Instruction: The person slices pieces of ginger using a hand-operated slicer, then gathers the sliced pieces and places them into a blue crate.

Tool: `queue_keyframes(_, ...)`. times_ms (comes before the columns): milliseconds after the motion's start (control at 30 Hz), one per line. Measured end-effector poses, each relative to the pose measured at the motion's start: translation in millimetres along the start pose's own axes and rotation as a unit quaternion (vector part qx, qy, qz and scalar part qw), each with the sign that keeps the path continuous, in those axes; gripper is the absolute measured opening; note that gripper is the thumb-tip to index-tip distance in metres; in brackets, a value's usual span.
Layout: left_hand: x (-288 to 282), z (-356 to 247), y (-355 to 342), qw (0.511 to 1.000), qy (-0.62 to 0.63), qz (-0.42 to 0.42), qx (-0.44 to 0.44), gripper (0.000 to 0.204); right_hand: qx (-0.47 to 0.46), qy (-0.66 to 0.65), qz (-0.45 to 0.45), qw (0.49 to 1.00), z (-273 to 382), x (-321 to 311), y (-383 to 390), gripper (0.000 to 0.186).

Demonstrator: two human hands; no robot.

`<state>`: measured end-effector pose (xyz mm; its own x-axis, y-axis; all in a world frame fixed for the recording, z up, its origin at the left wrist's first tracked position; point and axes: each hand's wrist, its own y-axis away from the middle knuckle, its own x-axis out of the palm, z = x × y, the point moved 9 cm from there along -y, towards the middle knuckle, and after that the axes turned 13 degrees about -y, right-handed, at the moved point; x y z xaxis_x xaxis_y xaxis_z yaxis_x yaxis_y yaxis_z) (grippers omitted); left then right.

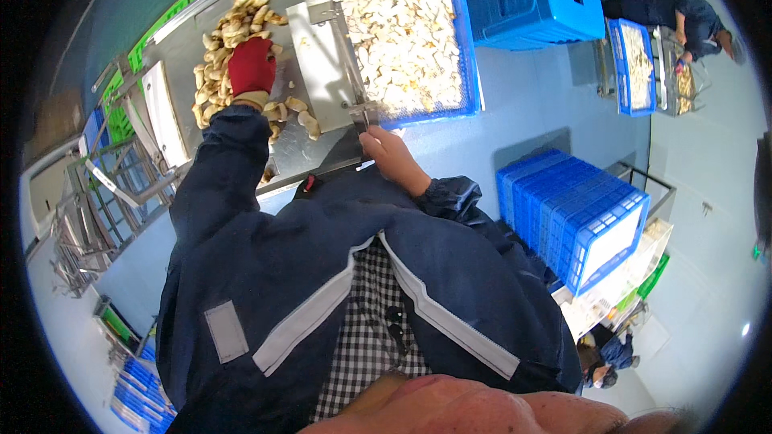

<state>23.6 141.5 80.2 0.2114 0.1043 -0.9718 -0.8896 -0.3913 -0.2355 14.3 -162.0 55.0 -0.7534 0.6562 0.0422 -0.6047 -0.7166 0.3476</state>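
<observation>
My left hand [252,70], in a red glove, reaches into a pile of pale brown-capped mushrooms [233,32] on a steel table [297,84]. Its fingers curl down over a mushroom at their tips, mostly hidden by the glove. Bare and closed, my right hand [392,157] is at the table's near right corner. A thin metal blade, seemingly a knife [366,119], sticks up from its fingers; the handle is hidden. Between the pile and a blue crate [470,72] of cut mushroom pieces [402,32] lies a white board [316,72], with a metal bar along its right side.
Right of the crate stands a blue plastic stool [531,4]. Stacked blue crates [571,217] are at my right side. Metal racks [121,185] stand at the left. A co-worker [683,20] handles mushrooms beside another crate at the far right; another person [607,358] is at the lower right.
</observation>
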Motion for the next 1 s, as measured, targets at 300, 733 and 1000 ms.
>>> queue_keyframes(300, 54, -85, 15, 0.955, 0.259, 0.038, 0.137, 0.041, -0.028, -0.019, 0.003, 0.999, 15, 7, 2, 0.025)
queue_keyframes(733, 98, -90, 40, 0.845, 0.443, 0.15, -0.26, 0.03, 0.005, -0.014, 0.027, 1.0, -1, 4, -4, 0.025)
queue_keyframes(1000, 109, -82, 25, 0.877, 0.374, 0.144, -0.264, 0.03, 0.049, -0.087, -0.033, 0.994, 42, 3, -3, 0.032)
